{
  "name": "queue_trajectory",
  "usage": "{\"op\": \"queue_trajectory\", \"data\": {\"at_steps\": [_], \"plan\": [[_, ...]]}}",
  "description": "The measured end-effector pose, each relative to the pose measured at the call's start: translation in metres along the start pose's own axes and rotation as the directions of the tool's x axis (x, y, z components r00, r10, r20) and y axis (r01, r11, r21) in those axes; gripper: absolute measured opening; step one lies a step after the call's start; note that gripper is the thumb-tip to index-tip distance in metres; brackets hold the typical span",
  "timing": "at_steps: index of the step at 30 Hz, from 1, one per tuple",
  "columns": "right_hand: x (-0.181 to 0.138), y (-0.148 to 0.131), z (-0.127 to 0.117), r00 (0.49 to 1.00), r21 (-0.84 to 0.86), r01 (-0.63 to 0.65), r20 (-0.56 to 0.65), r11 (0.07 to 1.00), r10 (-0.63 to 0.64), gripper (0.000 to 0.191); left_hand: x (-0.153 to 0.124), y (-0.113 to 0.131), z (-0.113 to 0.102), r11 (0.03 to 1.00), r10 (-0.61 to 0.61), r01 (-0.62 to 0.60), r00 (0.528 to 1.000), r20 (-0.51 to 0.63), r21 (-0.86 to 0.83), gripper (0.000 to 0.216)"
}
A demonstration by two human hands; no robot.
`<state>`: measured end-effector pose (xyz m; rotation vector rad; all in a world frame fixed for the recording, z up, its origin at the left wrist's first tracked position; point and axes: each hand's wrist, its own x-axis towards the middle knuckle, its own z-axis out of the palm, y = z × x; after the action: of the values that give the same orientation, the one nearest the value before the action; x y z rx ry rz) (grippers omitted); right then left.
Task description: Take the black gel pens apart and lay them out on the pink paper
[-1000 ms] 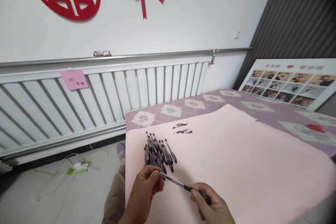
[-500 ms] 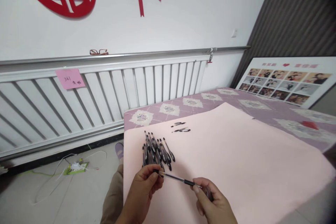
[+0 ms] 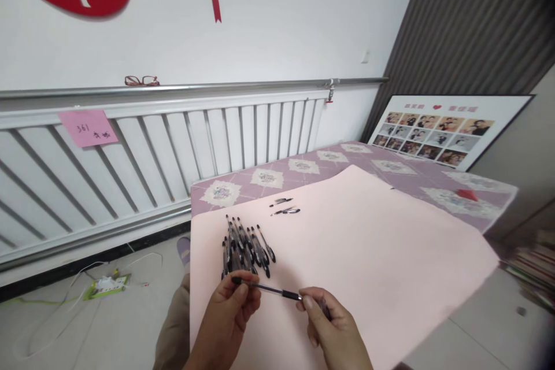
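Both my hands hold one black pen (image 3: 269,289) level over a pink sheet (image 3: 368,243). My left hand (image 3: 228,318) pinches its left end with curled fingers. My right hand (image 3: 332,329) is closed round its right end. Just beyond my left hand lies a pile of several black pens (image 3: 245,243) on the pink sheet. Farther back on the sheet lie two small loose pen parts (image 3: 284,207).
The pink sheet covers a table with a purple patterned cloth (image 3: 303,170). A white slatted radiator cover (image 3: 151,150) runs along the wall, with a pink note (image 3: 88,127) and red glasses (image 3: 141,80). A photo board (image 3: 437,130) leans at right. A power strip (image 3: 104,286) lies on the floor.
The view has swung to the right, so everything sits further left in frame. Both hands keep the same hold on the pen, which has turned a little more level.
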<state>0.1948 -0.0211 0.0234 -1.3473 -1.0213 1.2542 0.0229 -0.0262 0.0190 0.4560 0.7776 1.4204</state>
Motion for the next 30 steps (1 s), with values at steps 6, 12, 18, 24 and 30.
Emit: {"op": "queue_trajectory", "data": {"at_steps": [6, 12, 18, 24, 30], "plan": [[-0.002, -0.001, -0.003, 0.995, -0.063, 0.003, 0.1, 0.998, 0.004, 0.033, -0.001, 0.0, 0.003, 0.999, 0.011, -0.013, 0.999, -0.03, -0.036, 0.015], [0.0, 0.011, 0.003, 0.989, -0.096, 0.025, 0.15, 0.995, -0.011, 0.034, -0.003, -0.01, 0.007, 1.0, -0.008, 0.008, 1.0, -0.015, 0.019, 0.015], [0.004, 0.016, -0.001, 0.973, -0.168, -0.001, 0.226, 0.986, 0.039, 0.037, -0.006, -0.007, 0.01, 0.994, -0.009, 0.004, 0.999, 0.052, 0.107, 0.012], [0.004, 0.024, 0.003, 0.878, -0.151, -0.087, 0.455, 0.985, 0.147, 0.04, -0.008, -0.002, 0.014, 0.969, -0.086, 0.048, 0.985, 0.152, 0.241, 0.018], [0.005, 0.029, 0.002, 0.887, -0.113, -0.144, 0.426, 0.983, 0.178, 0.043, -0.005, 0.008, 0.005, 0.989, -0.018, 0.01, 0.998, 0.053, 0.146, 0.024]]}}
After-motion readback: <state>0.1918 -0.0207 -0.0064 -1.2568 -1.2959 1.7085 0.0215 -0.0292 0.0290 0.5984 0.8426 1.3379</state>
